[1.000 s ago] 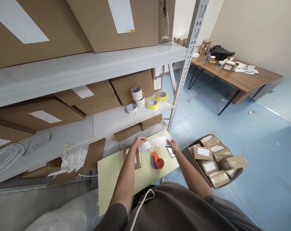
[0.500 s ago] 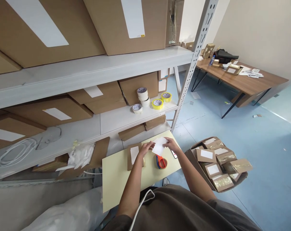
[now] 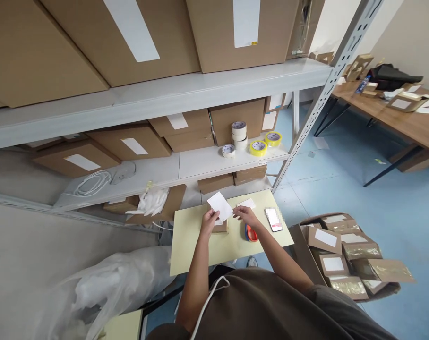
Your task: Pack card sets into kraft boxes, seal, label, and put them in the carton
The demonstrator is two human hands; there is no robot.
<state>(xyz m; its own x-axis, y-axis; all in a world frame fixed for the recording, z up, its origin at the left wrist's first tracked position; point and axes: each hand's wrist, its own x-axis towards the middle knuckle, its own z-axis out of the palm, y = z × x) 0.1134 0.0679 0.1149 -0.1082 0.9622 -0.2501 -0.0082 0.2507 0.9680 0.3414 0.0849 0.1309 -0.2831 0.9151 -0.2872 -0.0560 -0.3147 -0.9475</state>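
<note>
My left hand (image 3: 210, 222) grips a white paper (image 3: 219, 207) by its lower edge, above a small cardboard box (image 3: 220, 228) on the pale yellow table (image 3: 186, 245). The paper hides much of that box. Just right of the paper is my right hand (image 3: 245, 215), its fingers partly bent near the paper's edge; whether they pinch anything is too small to tell. Another white paper (image 3: 247, 203) lies behind my right hand. A tape roll with a red and blue holder (image 3: 251, 233) rests below that hand. A phone (image 3: 274, 220) lies at the right.
A grey shelf (image 3: 214, 167) ahead holds cartons, white tape rolls (image 3: 239, 134) and yellow tape rolls (image 3: 259, 148). Its upright post (image 3: 319, 101) rises right of the table. A large carton of small boxes (image 3: 306, 250) stands on the floor at the right.
The view has shifted left. The white paper has moved left with my left hand, and my right hand has come away from it. The phone and the second paper now show more fully.
</note>
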